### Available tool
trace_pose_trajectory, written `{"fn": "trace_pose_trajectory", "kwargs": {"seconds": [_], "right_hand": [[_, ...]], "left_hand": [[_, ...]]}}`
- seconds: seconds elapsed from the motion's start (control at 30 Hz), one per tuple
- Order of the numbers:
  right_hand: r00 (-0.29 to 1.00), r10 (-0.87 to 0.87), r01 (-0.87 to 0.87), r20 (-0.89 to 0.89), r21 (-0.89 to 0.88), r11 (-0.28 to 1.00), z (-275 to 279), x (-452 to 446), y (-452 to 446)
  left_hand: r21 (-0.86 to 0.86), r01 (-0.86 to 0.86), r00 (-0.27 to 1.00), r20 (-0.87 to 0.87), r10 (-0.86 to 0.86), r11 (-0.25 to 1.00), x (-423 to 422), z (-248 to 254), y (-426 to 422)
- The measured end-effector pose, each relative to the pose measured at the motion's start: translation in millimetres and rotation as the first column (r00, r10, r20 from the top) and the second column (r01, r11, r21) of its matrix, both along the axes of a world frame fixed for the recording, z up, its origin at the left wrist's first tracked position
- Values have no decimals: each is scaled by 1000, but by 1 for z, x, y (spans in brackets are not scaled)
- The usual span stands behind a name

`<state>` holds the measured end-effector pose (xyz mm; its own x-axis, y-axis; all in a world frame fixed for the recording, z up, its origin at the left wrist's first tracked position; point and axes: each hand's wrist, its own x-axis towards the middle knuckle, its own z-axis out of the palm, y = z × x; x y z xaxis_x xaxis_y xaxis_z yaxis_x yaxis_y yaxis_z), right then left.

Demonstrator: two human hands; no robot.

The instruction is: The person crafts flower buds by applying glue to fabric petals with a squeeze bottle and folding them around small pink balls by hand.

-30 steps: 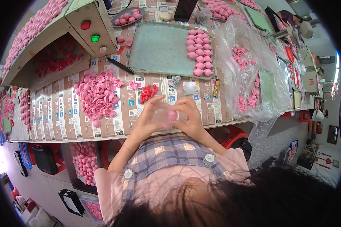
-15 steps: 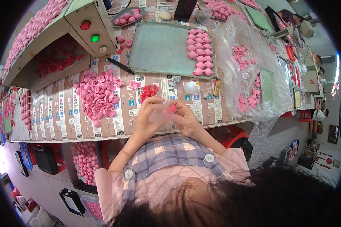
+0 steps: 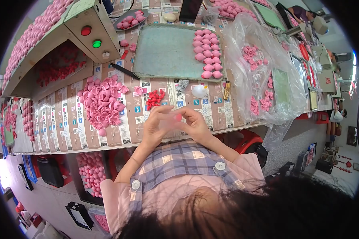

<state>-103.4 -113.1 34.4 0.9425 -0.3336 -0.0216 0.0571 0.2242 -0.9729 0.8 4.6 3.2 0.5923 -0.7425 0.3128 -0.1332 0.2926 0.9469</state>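
At the table's front edge, my left hand (image 3: 153, 129) curls its fingers round a pale pink soft piece (image 3: 167, 122), blurred and partly hidden by the fingers. My right hand (image 3: 196, 126) pinches at the same piece, where a small red-pink part (image 3: 178, 117) shows between thumb and fingertips. Just beyond the hands lies a small heap of red pieces (image 3: 154, 97). To the left is a larger pile of loose pink shells (image 3: 101, 101). A white duck-shaped object (image 3: 199, 91) sits past my right hand.
A green tray (image 3: 163, 51) bears rows of round pink pieces (image 3: 207, 51). On the left stands a metal box with lit buttons (image 3: 97, 43), red pieces inside its opening. Clear plastic bags (image 3: 283, 83) spread on the right. A crate of pink pieces (image 3: 92, 171) is below the table.
My hands stay nearly in place over the pink piece. The fingers of my right hand have shifted slightly, and the red part sits a little lower and further left. The view has tilted slightly.
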Motion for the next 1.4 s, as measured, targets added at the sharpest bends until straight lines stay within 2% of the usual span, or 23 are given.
{"fn": "trace_pose_trajectory", "kwargs": {"seconds": [0.07,0.43,0.63,0.97,1.07,1.17,1.27,1.33,1.4], "right_hand": [[1000,5,-5,9,11,1000,0,0,0],[999,-16,12,40,88,996,1,-1,0],[999,12,-19,42,184,983,0,-1,-1],[998,-23,19,66,53,998,4,-2,2],[996,-23,23,81,11,1000,5,-1,2],[996,-23,22,82,9,1000,4,0,2],[996,-33,32,81,19,999,4,0,3],[997,-34,32,70,39,999,4,1,3],[996,-44,48,72,-45,998,4,3,2]], "left_hand": [[2,-8,999,53,8,1000,0,-1,0],[-6,-22,994,103,23,1000,-3,9,-4],[7,-56,987,153,54,998,-4,15,-4],[-28,-73,986,146,76,997,-7,12,-3],[-49,15,990,142,-8,999,-5,5,-1],[-67,-69,989,123,77,995,-8,16,-4],[-32,19,994,105,-15,999,-5,5,0],[-22,22,993,116,-19,1000,-4,6,0],[-34,32,994,102,-28,999,0,6,-2]]}}
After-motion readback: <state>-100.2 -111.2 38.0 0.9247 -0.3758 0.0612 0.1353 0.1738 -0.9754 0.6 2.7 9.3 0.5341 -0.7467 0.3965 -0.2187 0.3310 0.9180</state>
